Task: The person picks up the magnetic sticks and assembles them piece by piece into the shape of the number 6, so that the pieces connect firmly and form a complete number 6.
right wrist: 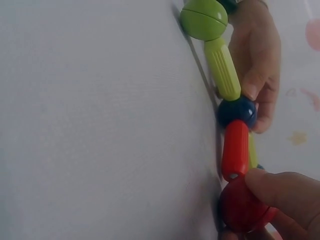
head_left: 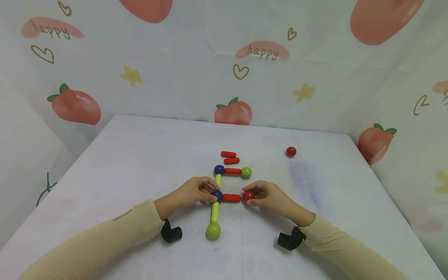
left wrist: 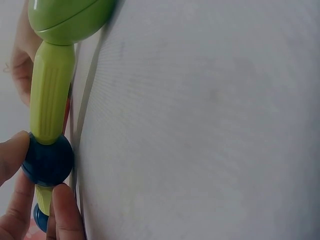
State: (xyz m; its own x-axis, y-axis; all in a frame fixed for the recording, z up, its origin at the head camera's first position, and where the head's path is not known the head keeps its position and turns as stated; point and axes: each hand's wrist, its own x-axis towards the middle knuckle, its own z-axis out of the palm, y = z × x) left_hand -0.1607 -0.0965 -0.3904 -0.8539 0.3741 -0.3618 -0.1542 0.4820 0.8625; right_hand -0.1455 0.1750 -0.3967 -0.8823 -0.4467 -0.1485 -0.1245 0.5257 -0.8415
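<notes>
My left hand pinches a dark blue ball between thumb and fingers. From that ball a yellow-green rod runs down to a green ball, and a red rod points right. Another yellow-green rod leads up to a second blue ball, joined by a red rod to a smaller-looking green ball. A red ball is held in my right hand, right at the free end of the lower red rod. Whether they touch I cannot tell.
Two loose red rods lie just beyond the joined pieces. Farther back on the right sits another red ball. The white table meets a printed cloth at its back edge.
</notes>
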